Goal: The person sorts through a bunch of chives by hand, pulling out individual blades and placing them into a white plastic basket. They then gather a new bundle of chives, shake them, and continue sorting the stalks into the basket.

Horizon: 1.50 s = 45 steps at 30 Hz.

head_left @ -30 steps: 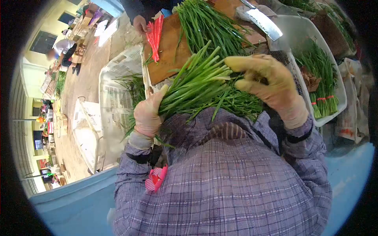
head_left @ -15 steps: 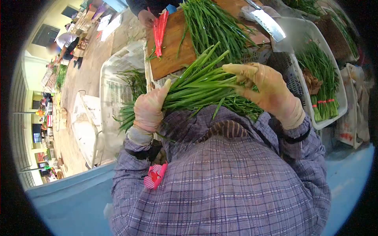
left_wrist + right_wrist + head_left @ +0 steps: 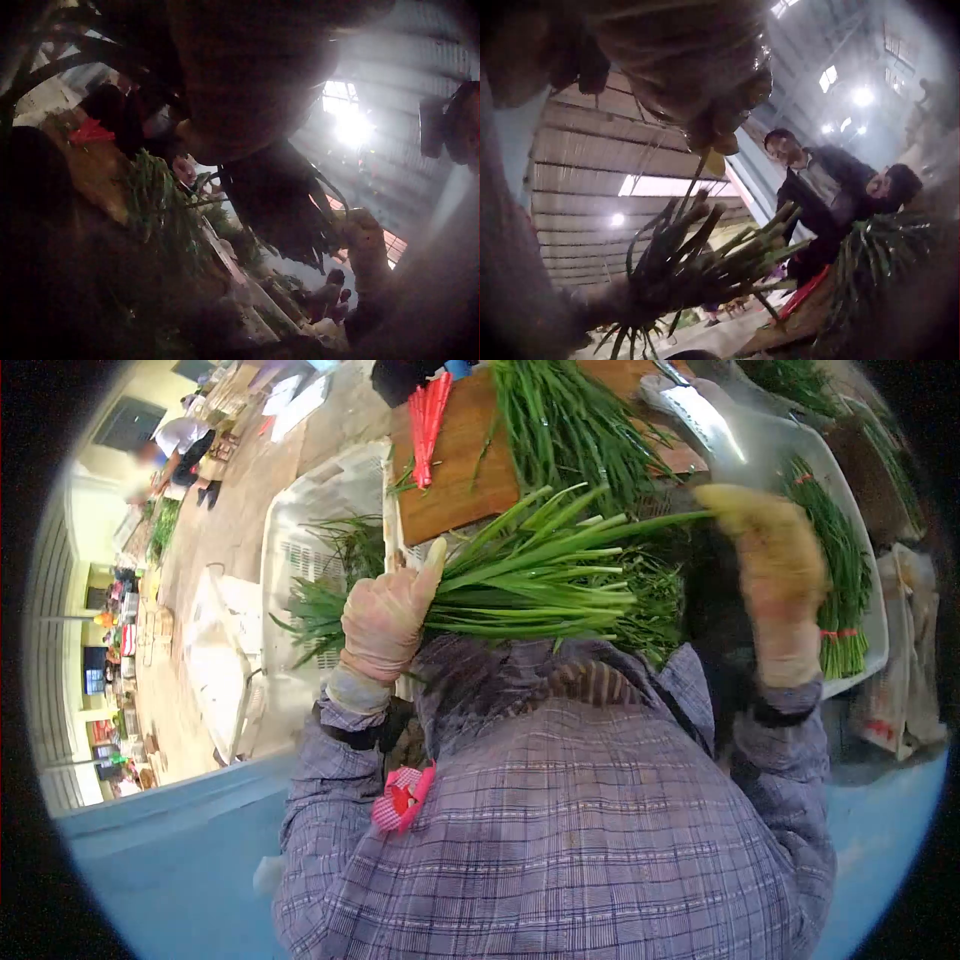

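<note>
A bunch of long green stalks (image 3: 540, 585) lies across the front of the body in the head view, cut ends to the right. My gloved left hand (image 3: 385, 622) grips it near its leafy end, thumb up. To the right of the bunch, my gloved right hand (image 3: 775, 575) is blurred. Its fingertips pinch one green blade that stretches out from the bunch. In the right wrist view the pinched stalk (image 3: 696, 180) hangs from the fingertips of the right hand (image 3: 697, 82), above the cut ends (image 3: 705, 255). The left wrist view is dark.
Beyond the bunch, a wooden board (image 3: 450, 490) holds red strips (image 3: 427, 435) and a green pile (image 3: 570, 440). A cleaver (image 3: 705, 420) lies at the back right. White baskets stand left (image 3: 280, 555) and right (image 3: 878, 610); the right one holds red-banded bundles.
My right hand has moved right, away from the bunch, drawing one blade with it. The left hand keeps its grip; the bunch now lies more level. The other person's hand near the red strips has left view.
</note>
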Available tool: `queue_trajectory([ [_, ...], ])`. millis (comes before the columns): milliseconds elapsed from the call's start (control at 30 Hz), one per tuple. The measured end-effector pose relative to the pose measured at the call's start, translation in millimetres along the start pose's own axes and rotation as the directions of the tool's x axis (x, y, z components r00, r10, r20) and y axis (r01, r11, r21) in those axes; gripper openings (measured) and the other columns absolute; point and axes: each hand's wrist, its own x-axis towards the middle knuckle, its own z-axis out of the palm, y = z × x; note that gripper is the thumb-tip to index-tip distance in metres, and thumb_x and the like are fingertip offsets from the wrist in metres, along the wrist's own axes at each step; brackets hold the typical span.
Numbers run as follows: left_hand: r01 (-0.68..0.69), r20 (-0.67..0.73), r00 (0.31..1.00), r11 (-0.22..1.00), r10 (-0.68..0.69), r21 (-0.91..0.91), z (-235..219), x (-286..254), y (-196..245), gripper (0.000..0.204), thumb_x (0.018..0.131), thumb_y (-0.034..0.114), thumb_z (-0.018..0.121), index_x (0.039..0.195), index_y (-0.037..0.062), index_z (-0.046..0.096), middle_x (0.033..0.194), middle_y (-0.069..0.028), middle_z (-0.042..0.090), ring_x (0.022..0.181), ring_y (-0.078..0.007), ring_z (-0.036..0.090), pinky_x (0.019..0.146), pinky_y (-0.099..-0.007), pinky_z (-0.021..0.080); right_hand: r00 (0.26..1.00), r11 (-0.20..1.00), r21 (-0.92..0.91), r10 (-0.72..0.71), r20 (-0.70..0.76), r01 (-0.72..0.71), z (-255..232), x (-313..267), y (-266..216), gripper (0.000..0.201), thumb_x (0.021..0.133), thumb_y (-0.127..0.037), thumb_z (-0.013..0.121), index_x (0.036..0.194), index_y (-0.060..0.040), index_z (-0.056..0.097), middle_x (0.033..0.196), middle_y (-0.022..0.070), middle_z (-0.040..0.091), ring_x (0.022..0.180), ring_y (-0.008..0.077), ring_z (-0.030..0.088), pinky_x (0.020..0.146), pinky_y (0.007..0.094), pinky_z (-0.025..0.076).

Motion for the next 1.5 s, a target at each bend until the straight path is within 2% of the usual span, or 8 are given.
queue_trajectory([
  [33, 0.013, 0.006, 1.0, 1.0, -0.013, 0.01, -4, 0, -2, 0.055, 0.079, 0.008, 0.056, 0.134, 0.0148, 0.049, 0.066, 0.0023, 0.044, 0.054, -0.0148, 0.049, 0.05, -0.0299, 0.039, 0.986, 0.997, 0.071, 0.026, -0.164, -0.014, -33, -6, 21, 0.019, 0.091, -0.007, 0.06, 0.107, 0.0018, 0.06, 0.104, 0.0121, 0.066, 0.096, 0.0217, 0.062, 0.086, 0.0306, 0.05],
  [100, 0.077, 0.118, 0.99, 0.997, -0.08, 0.025, -15, 0, -6, 0.055, 0.079, 0.01, 0.057, 0.134, 0.013, 0.048, 0.067, 0.0035, 0.045, 0.055, -0.0128, 0.05, 0.051, -0.029, 0.039, 0.984, 0.153, -0.988, -0.176, 0.01, 0.037, -68, -6, -11, 0.025, 0.092, -0.011, 0.06, 0.116, -0.0021, 0.061, 0.111, 0.0072, 0.061, 0.097, 0.0183, 0.06, 0.085, 0.0318, 0.051],
  [167, 0.09, 0.084, 0.992, 0.996, -0.091, 0.015, -17, -6, -15, 0.055, 0.079, 0.01, 0.056, 0.134, 0.0122, 0.048, 0.067, 0.0036, 0.046, 0.055, -0.0124, 0.05, 0.05, -0.0291, 0.039, 0.98, 0.79, -0.612, -0.091, -0.174, -0.035, -77, -6, -26, 0.028, 0.093, -0.014, 0.059, 0.12, -0.0048, 0.06, 0.114, 0.0054, 0.059, 0.1, 0.0182, 0.059, 0.086, 0.0305, 0.05],
  [333, 0.074, -0.022, 0.997, 0.995, -0.076, -0.06, -19, -12, -24, 0.054, 0.08, 0.01, 0.057, 0.133, 0.0108, 0.049, 0.068, 0.0029, 0.05, 0.056, -0.0124, 0.051, 0.051, -0.0295, 0.039, 0.944, 0.774, -0.593, 0.016, -0.33, -0.221, -87, -31, -7, 0.022, 0.096, -0.015, 0.053, 0.112, -0.0015, 0.061, 0.107, 0.0072, 0.065, 0.1, 0.0168, 0.059, 0.093, 0.0278, 0.045],
  [400, 0.07, -0.001, 0.998, 0.997, -0.07, -0.042, -23, -11, -25, 0.053, 0.08, 0.01, 0.057, 0.132, 0.0105, 0.049, 0.068, 0.0028, 0.05, 0.056, -0.0125, 0.051, 0.05, -0.0295, 0.039, 0.978, 0.975, 0.112, 0.178, 0.109, -0.19, -85, -36, -8, 0.022, 0.095, -0.009, 0.052, 0.114, -0.0009, 0.058, 0.103, 0.0079, 0.065, 0.1, 0.0196, 0.06, 0.094, 0.0286, 0.045],
  [667, 0.085, 0.034, 0.996, 0.996, -0.084, -0.033, -27, -14, -30, 0.054, 0.078, 0.008, 0.058, 0.132, 0.0106, 0.049, 0.067, 0.002, 0.047, 0.055, -0.0128, 0.051, 0.049, -0.0295, 0.039, 0.645, 0.767, -0.642, 0.495, 0.582, -0.009, -51, -44, 42, 0.021, 0.075, -0.015, 0.069, 0.096, -0.0118, 0.07, 0.09, 0.011, 0.067, 0.084, 0.0328, 0.062, 0.075, 0.0389, 0.05],
  [967, 0.006, 0.033, 0.999, 1.0, -0.005, -0.012, -28, -4, -26, 0.055, 0.077, 0.009, 0.058, 0.132, 0.0093, 0.049, 0.068, 0.0019, 0.048, 0.055, -0.0133, 0.051, 0.05, -0.03, 0.04, 0.912, 0.863, -0.361, -0.234, 0.336, 0.354, 55, 29, -32, 0.028, 0.076, -0.027, 0.071, 0.098, -0.0095, 0.069, 0.087, 0.0085, 0.067, 0.087, 0.0299, 0.062, 0.073, 0.0418, 0.047],
  [1500, -0.023, -0.042, 0.999, 1.0, 0.023, 0.016, -32, 1, -23, 0.058, 0.077, 0.01, 0.059, 0.134, 0.0126, 0.048, 0.075, 0.003, 0.053, 0.06, -0.0108, 0.051, 0.052, -0.0273, 0.04, 0.847, 0.702, -0.665, 0.169, 0.504, 0.255, 68, 31, -10, 0.042, 0.086, -0.038, 0.058, 0.063, -0.0036, 0.063, 0.064, 0.0175, 0.059, 0.064, 0.038, 0.058, 0.058, 0.0479, 0.042],
])
